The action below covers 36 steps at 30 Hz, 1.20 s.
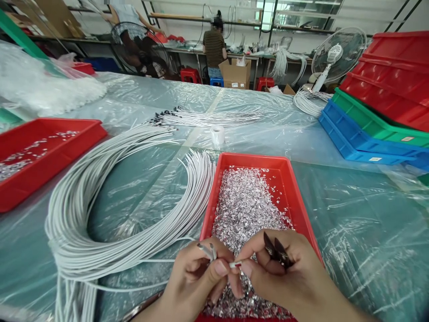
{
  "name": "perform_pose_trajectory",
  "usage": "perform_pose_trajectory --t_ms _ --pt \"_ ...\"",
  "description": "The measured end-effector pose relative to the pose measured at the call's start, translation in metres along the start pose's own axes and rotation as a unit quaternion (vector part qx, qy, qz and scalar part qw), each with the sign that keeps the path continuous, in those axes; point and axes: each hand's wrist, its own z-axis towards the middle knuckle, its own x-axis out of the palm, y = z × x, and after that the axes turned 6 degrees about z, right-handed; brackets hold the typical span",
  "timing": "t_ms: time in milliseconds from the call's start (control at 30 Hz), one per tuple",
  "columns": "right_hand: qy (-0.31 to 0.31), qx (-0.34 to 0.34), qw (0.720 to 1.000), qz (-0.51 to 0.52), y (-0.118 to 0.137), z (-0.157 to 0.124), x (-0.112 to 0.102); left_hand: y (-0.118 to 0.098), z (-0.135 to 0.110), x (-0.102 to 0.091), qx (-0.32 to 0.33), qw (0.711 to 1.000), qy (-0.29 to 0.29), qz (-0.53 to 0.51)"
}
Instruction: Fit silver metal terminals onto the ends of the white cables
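Observation:
My left hand (196, 279) pinches the end of a thin white cable (208, 251), whose stripped wire tips stick up between thumb and fingers. My right hand (284, 277) holds a small dark cutting tool (276, 251) in its palm and touches a wire tip (234, 264) with its fingertips. Both hands meet over a red tray (254, 160) filled with shiny foil scraps (246, 205). A large coil of white cables (100, 197) lies to the left of the tray.
Another red tray (67, 147) with a few scraps sits at the left. A tape roll (217, 133) and more cables (208, 117) lie farther back. Stacked red, green and blue bins (378, 103) stand at the right. A person works at a far bench near two fans.

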Motion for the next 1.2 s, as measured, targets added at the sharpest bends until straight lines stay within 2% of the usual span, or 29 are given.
perform_pose_trajectory --t_ms 300,433,600,733,800,933,1067,1133,1200 --pt "-0.011 -0.032 0.999 0.032 -0.004 0.006 -0.004 0.003 -0.002 -0.004 -0.002 0.999 0.021 -0.039" --pt "0.002 -0.080 0.996 -0.032 -0.009 0.013 -0.012 0.008 -0.005 -0.005 -0.001 0.998 0.022 -0.059" --pt "-0.056 -0.124 0.979 -0.152 -0.010 0.023 -0.022 0.010 -0.005 -0.006 0.007 0.999 0.027 -0.045" --pt "-0.110 -0.132 0.973 -0.151 -0.012 0.028 -0.030 0.007 -0.003 -0.005 -0.013 0.999 0.036 -0.016" --pt "-0.116 -0.130 0.975 -0.139 -0.012 0.028 -0.033 0.005 -0.003 -0.005 -0.027 0.999 0.038 0.002" --pt "-0.074 -0.120 0.983 -0.116 -0.006 0.022 -0.036 0.003 -0.003 -0.003 -0.027 0.999 0.026 0.032" --pt "0.008 -0.103 0.988 -0.114 0.002 0.010 -0.034 0.002 -0.002 -0.001 -0.009 0.997 0.025 0.068" --pt "0.040 -0.085 0.990 -0.106 0.004 0.006 -0.029 0.003 -0.002 0.000 -0.014 0.998 0.025 0.059" --pt "0.043 -0.074 0.992 -0.090 0.003 0.003 -0.023 0.006 -0.003 0.001 -0.023 0.999 0.020 0.022"
